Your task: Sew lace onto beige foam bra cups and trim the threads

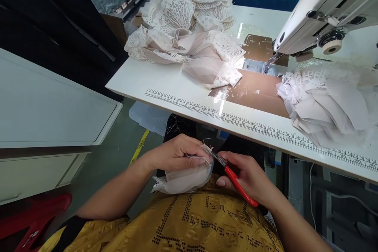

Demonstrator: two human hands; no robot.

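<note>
My left hand (184, 153) pinches a pale sheer fabric piece (189, 179) with a lace edge, held above my lap. A narrow strip or thread sticks out between thumb and fingers. In my right hand (246, 173) are red-handled scissors (238, 183), gripped by the handle. Their metal blades point left and meet the edge of the fabric by my left fingertips. Whether the blades are closed on the fabric I cannot tell. A loose thread curls up just above the tips.
A white sewing machine (313, 12) stands at the right on a white table (177, 90) with a printed ruler along its front edge. Lace and sheer pieces (203, 51) are heaped left of the needle, and another stack (333, 102) lies right. A red stool (35, 220) is at lower left.
</note>
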